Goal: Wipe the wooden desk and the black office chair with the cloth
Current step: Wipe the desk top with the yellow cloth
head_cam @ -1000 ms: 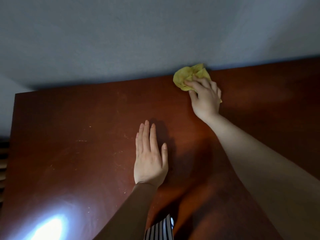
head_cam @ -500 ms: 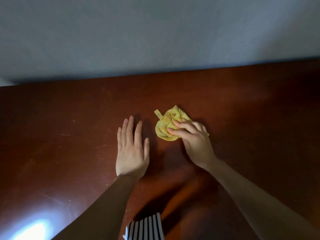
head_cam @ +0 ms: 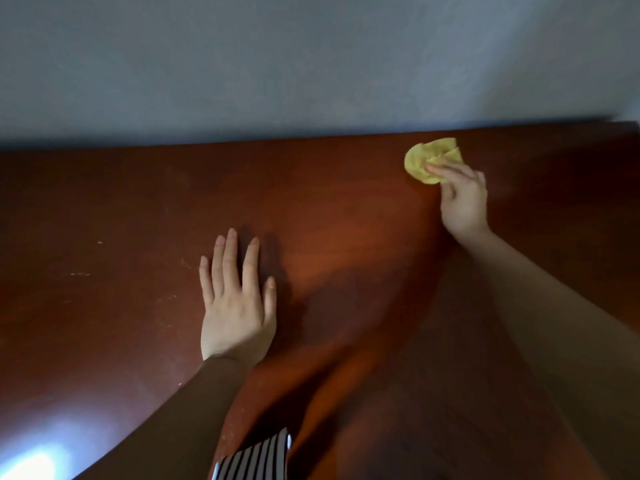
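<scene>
Bright glare (head_cam: pixel 31 462) on the near left corner of the wooden desk (head_cam: pixel 346 220). Left hand (head_cam: pixel 237 306) lies flat on the top, fingers straight and slightly spread, holding nothing. A striped hem (head_cam: pixel 256 459) hangs at the bottom edge. Far right, the crumpled yellow cloth (head_cam: pixel 424 161) sits on the desk near its back edge by the grey wall (head_cam: pixel 311 64), and the right hand (head_cam: pixel 464 199) grips it, fingers curled over its near side.

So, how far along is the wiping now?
Nothing looks finished. In hand: the right hand holds the cloth on the desk near its far edge; the left hand rests flat. Left: pale specks on the desk's left side, and the chair, not in view.
</scene>
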Tool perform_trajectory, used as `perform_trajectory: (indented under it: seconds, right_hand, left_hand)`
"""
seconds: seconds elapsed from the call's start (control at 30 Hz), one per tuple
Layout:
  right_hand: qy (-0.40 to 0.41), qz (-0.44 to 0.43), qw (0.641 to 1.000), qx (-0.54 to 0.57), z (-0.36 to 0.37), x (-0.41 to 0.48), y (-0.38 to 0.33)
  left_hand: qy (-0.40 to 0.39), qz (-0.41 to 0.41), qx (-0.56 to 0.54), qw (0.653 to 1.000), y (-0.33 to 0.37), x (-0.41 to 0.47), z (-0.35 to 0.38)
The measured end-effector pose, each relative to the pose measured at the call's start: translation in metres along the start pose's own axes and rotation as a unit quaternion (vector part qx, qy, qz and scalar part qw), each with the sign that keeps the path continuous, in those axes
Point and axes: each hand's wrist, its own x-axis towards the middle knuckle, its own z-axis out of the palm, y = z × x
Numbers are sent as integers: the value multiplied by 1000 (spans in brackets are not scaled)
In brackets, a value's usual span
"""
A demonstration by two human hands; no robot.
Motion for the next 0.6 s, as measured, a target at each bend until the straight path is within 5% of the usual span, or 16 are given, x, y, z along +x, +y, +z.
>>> perform_trajectory:
  seconds: [0.2, 0.43, 0.6]
  right_hand:
    - [85, 223, 971, -9, 22, 12, -50]
    - [34, -37, 999, -18, 29, -51, -62]
    - [-31, -133, 991, 8, 23, -110, -78]
  left_hand:
    - [4, 1, 1, 1000, -1, 1, 0]
    - [1, 0, -1, 1000, -1, 1, 0]
    - [0, -2, -4, 1000, -2, 0, -1]
